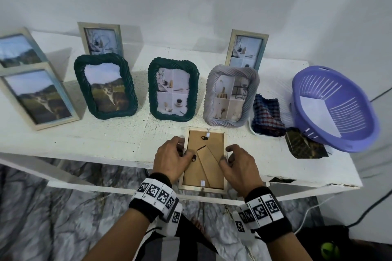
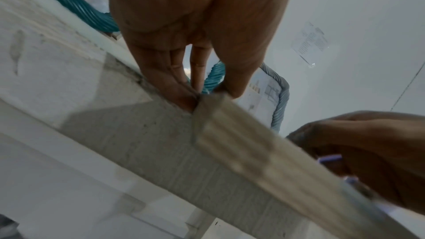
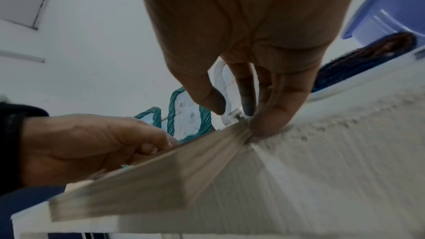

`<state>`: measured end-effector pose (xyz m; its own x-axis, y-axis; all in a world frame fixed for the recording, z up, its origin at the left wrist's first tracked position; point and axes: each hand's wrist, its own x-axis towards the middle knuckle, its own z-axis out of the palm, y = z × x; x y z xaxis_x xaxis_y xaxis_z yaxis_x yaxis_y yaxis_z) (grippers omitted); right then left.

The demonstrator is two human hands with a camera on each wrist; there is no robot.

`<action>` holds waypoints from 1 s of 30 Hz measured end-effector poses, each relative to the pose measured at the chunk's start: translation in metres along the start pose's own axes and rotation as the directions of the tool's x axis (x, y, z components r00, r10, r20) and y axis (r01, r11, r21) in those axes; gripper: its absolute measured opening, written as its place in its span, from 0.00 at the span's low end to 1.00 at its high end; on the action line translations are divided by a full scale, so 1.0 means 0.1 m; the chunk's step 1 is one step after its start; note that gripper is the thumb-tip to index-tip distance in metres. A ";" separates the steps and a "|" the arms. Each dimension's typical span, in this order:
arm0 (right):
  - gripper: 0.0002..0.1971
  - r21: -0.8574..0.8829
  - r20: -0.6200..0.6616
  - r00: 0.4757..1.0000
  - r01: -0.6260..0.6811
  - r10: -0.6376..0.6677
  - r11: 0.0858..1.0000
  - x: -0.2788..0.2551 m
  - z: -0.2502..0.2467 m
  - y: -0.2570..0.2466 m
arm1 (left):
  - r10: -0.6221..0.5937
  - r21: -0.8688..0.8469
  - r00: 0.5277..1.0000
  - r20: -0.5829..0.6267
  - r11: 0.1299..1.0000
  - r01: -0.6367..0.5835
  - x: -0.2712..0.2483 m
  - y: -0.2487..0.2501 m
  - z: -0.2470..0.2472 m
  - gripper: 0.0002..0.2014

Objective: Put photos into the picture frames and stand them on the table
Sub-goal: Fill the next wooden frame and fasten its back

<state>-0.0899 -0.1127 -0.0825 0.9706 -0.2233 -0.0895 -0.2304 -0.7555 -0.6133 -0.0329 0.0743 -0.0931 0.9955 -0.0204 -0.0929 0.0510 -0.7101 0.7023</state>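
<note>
Head view: frame face-down, left hand and right hand gripping its sides, wrist views: moulded edge only

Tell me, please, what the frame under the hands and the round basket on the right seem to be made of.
The face-down frame looks like pale, washed wood with a matte brown fibreboard back, judging by its flat, dull tan surface. The purple basket looks like moulded plastic: even colour, slight sheen, thin slotted ribs.
</note>
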 end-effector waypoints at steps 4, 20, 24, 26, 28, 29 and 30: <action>0.15 -0.164 -0.123 0.982 0.121 -0.142 0.979 0.19 -0.08 -0.14 | 0.020 -0.037 0.998 0.051 0.999 -0.019 -0.02 -0.01 -0.04 0.19; 0.26 -0.425 0.153 0.980 0.184 -0.130 0.886 0.71 0.02 -0.37 | -0.002 -0.333 0.988 0.156 0.941 0.055 -0.02 -0.16 -0.10 0.15; 0.24 -0.539 0.174 0.964 0.263 -0.200 0.800 0.73 0.00 -0.41 | 0.010 -0.329 0.988 0.156 0.943 0.043 -0.02 -0.17 -0.10 0.15; 0.20 -0.568 0.222 0.940 0.342 -0.260 0.749 0.75 -0.01 -0.42 | 0.019 -0.324 0.989 0.149 0.946 0.030 -0.02 -0.17 -0.10 0.15; 0.18 -0.524 0.272 0.927 0.367 -0.258 0.768 0.78 -0.06 -0.41 | 0.022 -0.332 0.989 0.150 0.943 0.029 -0.02 -0.17 -0.10 0.15; 0.16 -0.485 0.290 0.922 0.374 -0.258 0.790 0.80 -0.09 -0.39 | 0.024 -0.330 0.988 0.151 0.943 0.027 -0.02 -0.17 -0.10 0.15; 0.14 -0.443 0.307 0.916 0.379 -0.259 0.812 0.83 -0.10 -0.38 | 0.027 -0.326 0.988 0.153 0.945 0.025 -0.02 -0.17 -0.10 0.15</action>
<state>-0.0015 -0.1091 -0.0589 0.9698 0.1804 -0.1639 0.1496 -0.9714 -0.1842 -0.0348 0.0935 -0.0978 0.9725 -0.1470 -0.1808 0.0989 -0.4423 0.8914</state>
